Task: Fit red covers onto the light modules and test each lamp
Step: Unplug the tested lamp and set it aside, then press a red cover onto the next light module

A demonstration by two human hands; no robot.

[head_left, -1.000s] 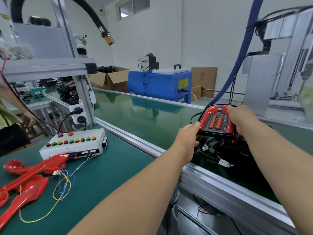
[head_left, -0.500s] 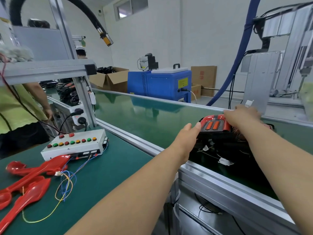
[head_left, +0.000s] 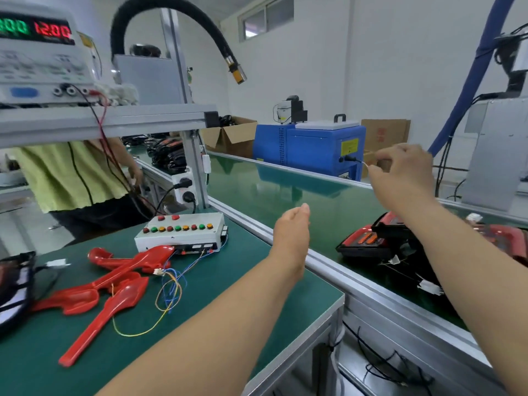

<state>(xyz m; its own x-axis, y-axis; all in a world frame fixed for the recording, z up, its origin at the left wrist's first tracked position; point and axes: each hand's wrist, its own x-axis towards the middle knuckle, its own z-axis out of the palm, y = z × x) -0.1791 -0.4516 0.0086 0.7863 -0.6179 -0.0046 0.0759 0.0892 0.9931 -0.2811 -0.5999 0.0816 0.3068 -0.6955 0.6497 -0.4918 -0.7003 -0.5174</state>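
A finished lamp (head_left: 361, 242) with a red cover and orange inserts lies on the green conveyor belt (head_left: 285, 192), its wires and white plugs trailing beside it. My right hand (head_left: 401, 174) hovers above it, fingers loosely curled, holding nothing. My left hand (head_left: 293, 232) floats open over the aluminium rail between bench and belt. Several loose red covers (head_left: 114, 277) lie on the green bench to the left. Behind them stands the white test box (head_left: 183, 232) with coloured buttons and thin coloured leads (head_left: 170, 290).
Another red lamp (head_left: 507, 242) lies on the belt at far right. A power supply (head_left: 37, 52) reading 12.00 sits on the upper shelf. A person in a yellow-green shirt (head_left: 65, 172) stands behind the bench. A blue machine (head_left: 308, 150) and cardboard boxes (head_left: 231, 137) stand beyond the belt.
Both hands set the lamp down on the belt and let go. The right hand rose above it, the left drew back toward the bench. The view swung left.
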